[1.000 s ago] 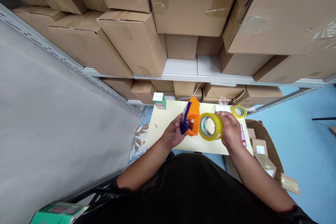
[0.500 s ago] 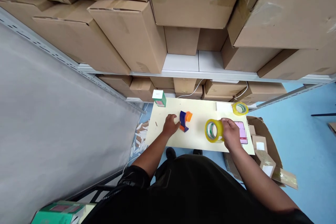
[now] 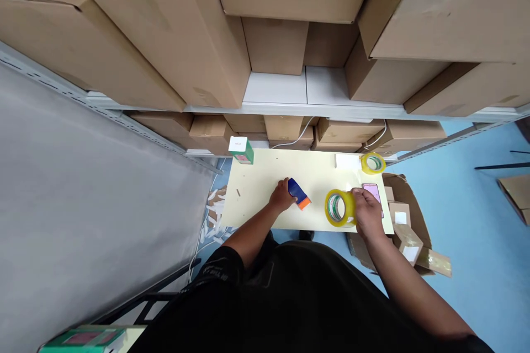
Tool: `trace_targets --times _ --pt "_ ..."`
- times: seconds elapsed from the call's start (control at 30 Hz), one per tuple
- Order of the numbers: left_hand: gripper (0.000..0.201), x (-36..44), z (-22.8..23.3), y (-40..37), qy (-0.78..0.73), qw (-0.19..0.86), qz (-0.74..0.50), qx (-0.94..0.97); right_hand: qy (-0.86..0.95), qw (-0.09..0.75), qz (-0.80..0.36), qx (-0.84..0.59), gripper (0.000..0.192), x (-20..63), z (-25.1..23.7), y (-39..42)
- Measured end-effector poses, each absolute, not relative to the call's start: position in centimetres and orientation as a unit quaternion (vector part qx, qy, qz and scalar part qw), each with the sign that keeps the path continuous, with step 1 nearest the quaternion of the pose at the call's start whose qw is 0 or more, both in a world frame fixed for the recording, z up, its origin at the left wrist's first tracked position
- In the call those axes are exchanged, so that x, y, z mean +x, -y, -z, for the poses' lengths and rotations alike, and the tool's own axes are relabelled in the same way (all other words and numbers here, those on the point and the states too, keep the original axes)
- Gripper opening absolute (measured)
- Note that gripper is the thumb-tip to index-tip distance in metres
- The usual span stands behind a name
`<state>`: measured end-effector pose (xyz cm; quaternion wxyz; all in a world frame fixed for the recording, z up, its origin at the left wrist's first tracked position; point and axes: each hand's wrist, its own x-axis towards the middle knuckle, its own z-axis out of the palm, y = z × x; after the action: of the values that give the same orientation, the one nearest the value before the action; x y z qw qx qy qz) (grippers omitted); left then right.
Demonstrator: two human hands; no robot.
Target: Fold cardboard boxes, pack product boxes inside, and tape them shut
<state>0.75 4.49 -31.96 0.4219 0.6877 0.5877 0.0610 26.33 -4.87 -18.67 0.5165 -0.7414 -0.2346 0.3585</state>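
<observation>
Since 1 second ago the tape dispenser (image 3: pixel 298 194) and the large tape roll (image 3: pixel 339 208) have been separated and lowered from mid-air to the bench (image 3: pixel 256 198). The dispenser now lies flat at centre frame, orange end toward the viewer; the left hand (image 3: pixel 281 197) rests on its blue end, grip loose. The right hand (image 3: pixel 366 210) clasps the roll, standing on edge right of centre. Judgement: the 2 parts are apart; the roll is not mounted. A smaller roll (image 3: pixel 373 163) sits upper right.
</observation>
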Motion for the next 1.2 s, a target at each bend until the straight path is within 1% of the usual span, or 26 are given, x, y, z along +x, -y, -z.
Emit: trace_targets --times 0.1,0.2,0.33,0.4,0.43,0.5,0.67,0.73,0.83,0.9,1.03,1.2 --pt "0.097 0.5 31.7 -5.0 -0.537 0.444 -0.088 0.712 0.229 0.516 -0.349 -0.748 0.033 26.8 18.2 4.9" --pt "0.093 1.1 31.3 -4.3 -0.581 0.394 -0.081 0.707 0.221 0.521 -0.344 -0.75 0.032 27.1 17.9 4.9" --pt "0.107 2.8 31.3 -2.9 -0.627 0.335 0.009 0.703 0.219 0.524 -0.349 -0.746 0.032 27.2 17.8 4.9" --pt "0.108 3.1 31.4 -2.9 -0.626 0.329 0.034 0.706 0.221 0.524 -0.355 -0.741 0.032 27.2 17.8 4.8" --pt "0.108 3.0 31.3 -3.0 -0.625 0.333 0.027 0.705 0.223 0.524 -0.357 -0.74 0.033 27.2 17.8 4.8" --pt "0.108 2.2 31.0 -3.7 -0.617 0.37 -0.022 0.694 0.226 0.525 -0.357 -0.739 0.034 27.2 17.7 4.7" --pt "0.109 -0.7 28.1 -5.6 -0.573 0.555 -0.208 0.566 0.22 0.533 -0.369 -0.729 0.034 27.2 17.7 4.3" --pt "0.104 -1.6 26.5 -6.1 -0.571 0.579 -0.238 0.532 0.218 0.538 -0.378 -0.721 0.033 27.1 17.7 4.1" --pt "0.089 -2.5 24.1 -6.4 -0.571 0.562 -0.243 0.547 0.217 0.542 -0.388 -0.713 0.034 26.7 17.6 3.7" --pt "0.082 -3.0 22.8 -6.5 -0.569 0.525 -0.25 0.582 0.222 0.543 -0.395 -0.707 0.035 26.3 17.4 3.4" --pt "0.078 -4.1 20.8 -6.9 -0.584 0.444 -0.26 0.628 0.233 0.546 -0.408 -0.694 0.037 25.2 17.1 2.8" --pt "0.073 -6.3 19.5 -7.3 -0.577 0.432 -0.327 0.611 0.237 0.539 -0.417 -0.693 0.039 24.3 17.0 2.7"
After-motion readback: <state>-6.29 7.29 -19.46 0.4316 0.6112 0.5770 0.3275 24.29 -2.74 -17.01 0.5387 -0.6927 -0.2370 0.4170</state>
